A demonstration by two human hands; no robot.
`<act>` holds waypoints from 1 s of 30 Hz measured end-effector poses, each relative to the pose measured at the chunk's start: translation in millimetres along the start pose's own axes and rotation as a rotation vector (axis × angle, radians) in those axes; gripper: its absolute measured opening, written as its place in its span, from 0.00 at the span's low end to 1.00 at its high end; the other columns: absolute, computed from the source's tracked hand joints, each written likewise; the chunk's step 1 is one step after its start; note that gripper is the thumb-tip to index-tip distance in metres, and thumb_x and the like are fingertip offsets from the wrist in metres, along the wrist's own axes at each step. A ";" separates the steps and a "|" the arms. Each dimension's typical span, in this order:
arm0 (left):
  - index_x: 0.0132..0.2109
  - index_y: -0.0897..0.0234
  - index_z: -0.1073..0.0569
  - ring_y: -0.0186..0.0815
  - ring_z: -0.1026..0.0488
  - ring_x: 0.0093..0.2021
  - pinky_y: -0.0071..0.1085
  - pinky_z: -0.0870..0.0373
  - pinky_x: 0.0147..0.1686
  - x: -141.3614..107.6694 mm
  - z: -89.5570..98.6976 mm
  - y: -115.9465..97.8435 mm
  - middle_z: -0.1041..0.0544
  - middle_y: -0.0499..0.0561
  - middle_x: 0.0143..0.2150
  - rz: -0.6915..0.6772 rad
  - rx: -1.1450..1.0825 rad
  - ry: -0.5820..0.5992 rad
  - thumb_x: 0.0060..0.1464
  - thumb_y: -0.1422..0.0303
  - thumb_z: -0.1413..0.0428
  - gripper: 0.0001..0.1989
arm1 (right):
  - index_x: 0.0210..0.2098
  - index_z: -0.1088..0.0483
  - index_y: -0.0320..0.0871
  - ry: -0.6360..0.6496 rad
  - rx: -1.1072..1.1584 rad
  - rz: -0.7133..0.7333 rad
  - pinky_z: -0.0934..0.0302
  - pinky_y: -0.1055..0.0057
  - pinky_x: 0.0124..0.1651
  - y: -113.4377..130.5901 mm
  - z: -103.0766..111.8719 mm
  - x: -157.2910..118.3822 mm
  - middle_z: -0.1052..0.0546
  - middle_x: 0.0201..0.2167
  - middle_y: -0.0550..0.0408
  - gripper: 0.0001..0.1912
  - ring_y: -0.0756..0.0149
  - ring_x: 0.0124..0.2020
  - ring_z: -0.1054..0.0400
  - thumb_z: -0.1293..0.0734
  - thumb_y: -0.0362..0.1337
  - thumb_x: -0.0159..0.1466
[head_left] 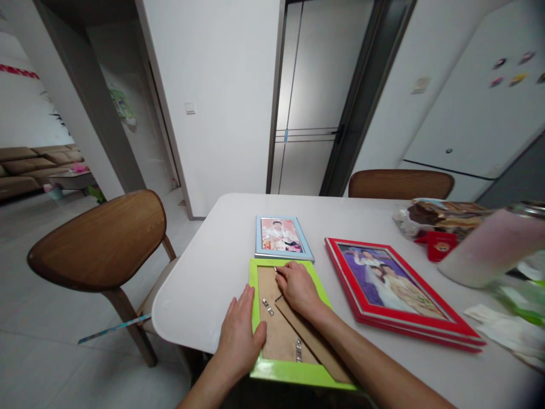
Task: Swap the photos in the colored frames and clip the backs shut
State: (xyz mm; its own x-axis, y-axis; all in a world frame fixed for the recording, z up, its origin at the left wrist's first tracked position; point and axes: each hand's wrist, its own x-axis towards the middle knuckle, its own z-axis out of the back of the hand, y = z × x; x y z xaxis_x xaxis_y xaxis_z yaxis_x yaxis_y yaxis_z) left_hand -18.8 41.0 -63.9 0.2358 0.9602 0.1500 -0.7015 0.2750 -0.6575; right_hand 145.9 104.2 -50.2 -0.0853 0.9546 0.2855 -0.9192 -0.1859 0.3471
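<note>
A green picture frame (293, 372) lies face down at the table's near edge, its brown backing board (272, 335) showing with metal clips and a folded stand strip. My left hand (240, 329) rests along the frame's left side, thumb apart from the fingers, holding the edge lightly. My right hand (296, 287) is at the top of the backing, its fingers bent together at a small metal clip (276, 270). Behind it lies a light blue frame (259, 238) with a photo. Stacked red frames (353, 284) lie to the right, a photo on top.
A pink and white bottle (489, 247), a red packet (441, 246), plastic-wrapped items and white tissue (498, 329) are on the right of the white table (200, 284). Wooden chairs stand at the left (102, 241) and the far side (400, 183).
</note>
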 end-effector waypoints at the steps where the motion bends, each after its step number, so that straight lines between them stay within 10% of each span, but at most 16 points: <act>1: 0.57 0.71 0.47 0.39 0.49 0.58 0.38 0.57 0.57 0.6 0.0 -0.1 0.46 0.57 0.59 -0.001 0.005 0.005 0.45 0.70 0.53 0.30 | 0.36 0.29 0.41 -0.002 0.002 -0.006 0.49 0.69 0.41 -0.4 -2.0 2.3 0.31 0.32 0.49 0.13 0.64 0.36 0.40 0.44 0.35 0.58; 9: 0.57 0.71 0.47 0.39 0.48 0.58 0.38 0.56 0.57 1.2 0.9 -0.4 0.45 0.57 0.59 0.002 -0.019 -0.009 0.44 0.71 0.52 0.30 | 0.42 0.32 0.41 0.054 0.091 0.089 0.47 0.68 0.45 7.5 17.4 -14.7 0.30 0.37 0.49 0.15 0.65 0.40 0.39 0.42 0.33 0.56; 16: 0.57 0.71 0.47 0.39 0.49 0.58 0.39 0.55 0.56 0.8 -1.3 -0.3 0.46 0.57 0.59 0.009 -0.014 -0.021 0.45 0.70 0.53 0.29 | 0.31 0.27 0.52 0.415 0.254 0.333 0.56 0.56 0.55 -0.2 60.6 -73.2 0.39 0.52 0.56 0.14 0.60 0.55 0.50 0.37 0.28 0.49; 22: 0.57 0.74 0.48 0.38 0.49 0.58 0.38 0.56 0.57 1.2 -1.6 -0.2 0.46 0.58 0.59 -0.010 0.029 -0.011 0.46 0.71 0.54 0.29 | 0.28 0.27 0.49 0.276 0.246 0.316 0.54 0.56 0.54 0.4 45.6 -78.0 0.35 0.49 0.54 0.06 0.60 0.53 0.47 0.36 0.34 0.51; 30: 0.57 0.73 0.48 0.40 0.48 0.57 0.38 0.54 0.56 -0.3 2.8 -3.1 0.44 0.58 0.58 0.025 -0.027 -0.018 0.46 0.70 0.52 0.30 | 0.42 0.34 0.40 0.155 0.172 0.063 0.44 0.65 0.44 3.3 38.0 -71.2 0.31 0.37 0.47 0.20 0.61 0.41 0.38 0.38 0.32 0.49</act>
State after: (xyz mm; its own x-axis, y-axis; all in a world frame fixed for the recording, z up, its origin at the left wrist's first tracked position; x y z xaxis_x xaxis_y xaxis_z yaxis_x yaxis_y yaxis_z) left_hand -18.6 40.0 -59.8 0.2057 0.9676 0.1463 -0.6885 0.2493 -0.6811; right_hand 163.6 26.8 -35.5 -0.2101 0.9618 0.1756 -0.8324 -0.2702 0.4839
